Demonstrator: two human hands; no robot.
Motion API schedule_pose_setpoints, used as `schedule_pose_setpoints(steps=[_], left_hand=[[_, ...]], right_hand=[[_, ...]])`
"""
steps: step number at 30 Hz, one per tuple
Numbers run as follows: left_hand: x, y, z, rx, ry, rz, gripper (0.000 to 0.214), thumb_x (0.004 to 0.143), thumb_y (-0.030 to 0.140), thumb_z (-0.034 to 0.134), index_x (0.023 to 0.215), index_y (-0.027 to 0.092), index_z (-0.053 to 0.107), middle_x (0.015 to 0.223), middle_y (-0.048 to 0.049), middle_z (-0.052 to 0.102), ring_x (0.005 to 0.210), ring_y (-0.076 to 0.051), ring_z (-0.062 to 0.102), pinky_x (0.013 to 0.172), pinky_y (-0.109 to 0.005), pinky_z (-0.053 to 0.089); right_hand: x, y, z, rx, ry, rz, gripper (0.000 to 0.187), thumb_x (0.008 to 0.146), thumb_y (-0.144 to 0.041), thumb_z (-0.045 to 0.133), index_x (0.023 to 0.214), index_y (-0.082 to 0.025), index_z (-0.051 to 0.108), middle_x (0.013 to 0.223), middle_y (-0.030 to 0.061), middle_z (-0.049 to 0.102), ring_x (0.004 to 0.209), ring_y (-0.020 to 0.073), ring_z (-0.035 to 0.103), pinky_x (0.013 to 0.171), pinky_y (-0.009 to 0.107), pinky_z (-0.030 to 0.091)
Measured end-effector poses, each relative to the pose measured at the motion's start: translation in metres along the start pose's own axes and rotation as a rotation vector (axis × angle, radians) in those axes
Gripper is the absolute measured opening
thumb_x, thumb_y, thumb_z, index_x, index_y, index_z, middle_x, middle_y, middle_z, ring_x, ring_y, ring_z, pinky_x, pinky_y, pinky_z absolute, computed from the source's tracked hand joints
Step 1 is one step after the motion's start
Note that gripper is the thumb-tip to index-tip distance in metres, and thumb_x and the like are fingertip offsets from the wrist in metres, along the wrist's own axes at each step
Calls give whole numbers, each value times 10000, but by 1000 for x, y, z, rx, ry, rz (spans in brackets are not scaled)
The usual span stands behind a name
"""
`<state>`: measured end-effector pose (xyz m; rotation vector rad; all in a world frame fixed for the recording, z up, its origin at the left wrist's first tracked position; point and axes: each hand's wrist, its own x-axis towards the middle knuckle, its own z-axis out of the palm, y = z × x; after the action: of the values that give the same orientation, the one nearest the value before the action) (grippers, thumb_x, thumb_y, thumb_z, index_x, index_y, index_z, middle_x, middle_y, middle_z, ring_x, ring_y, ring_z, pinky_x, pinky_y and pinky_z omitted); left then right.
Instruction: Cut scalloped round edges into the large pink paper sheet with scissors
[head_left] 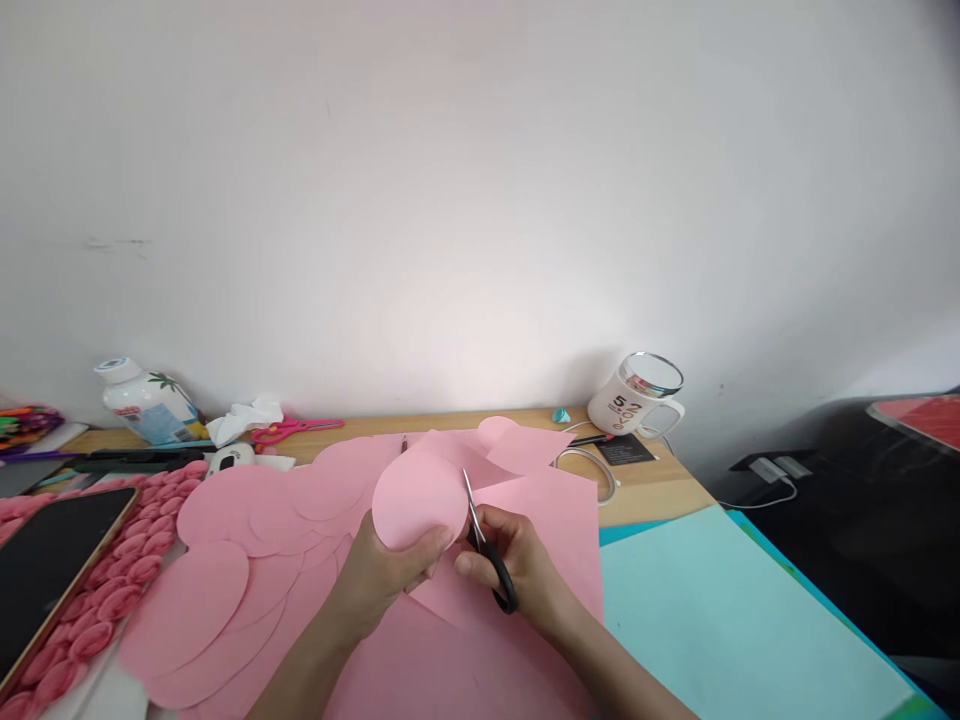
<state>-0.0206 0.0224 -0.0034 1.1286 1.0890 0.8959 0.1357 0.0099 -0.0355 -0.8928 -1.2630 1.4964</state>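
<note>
A round piece of pink paper [418,492] is held up in my left hand [390,562], with the thumb across its lower front. My right hand [514,560] grips black-handled scissors [491,560], their blades pointing up along the circle's right edge. Whether the blades touch the paper is hard to tell. Beneath both hands lie pink sheets [555,560]. Several overlapping pink paper circles [202,590] spread out to the left.
A white mug [626,400] stands at the back right near a cable [600,465] and a black card [626,450]. Pink scissors [296,428], a white bottle [150,402] and a phone [56,560] lie left. Light blue paper [735,620] covers the right side.
</note>
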Motion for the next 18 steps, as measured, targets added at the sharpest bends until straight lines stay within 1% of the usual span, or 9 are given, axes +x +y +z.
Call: schedule_pose_setpoints(steps=[7,12,18], left_hand=[[2,-5,-2,-8,-6,9,228,650,320,666,689,174,495,446,90,364,402,-52,296,380,-202,213],[0,-3,-1,1,1,9,210,661,303,657,695,167,500,449,87,349,419,-55,282,384,-207,199],[-1,-2,-3,-4,-4,24,196,690,291,643,688,170,489,474,85,341,442,-54,268,396,-208,199]], right_hand=[[0,-1,1,14,2,15,377,566,-456,754,677,-162,546,529,-65,375,493,78,265,453,219,202],[-1,-6,3,11,6,21,370,575,-452,749,644,-160,531,506,-70,362,474,74,264,443,219,202],[-1,-8,3,-11,12,21,372,584,-461,738,616,-162,520,475,-64,403,446,74,312,427,214,231]])
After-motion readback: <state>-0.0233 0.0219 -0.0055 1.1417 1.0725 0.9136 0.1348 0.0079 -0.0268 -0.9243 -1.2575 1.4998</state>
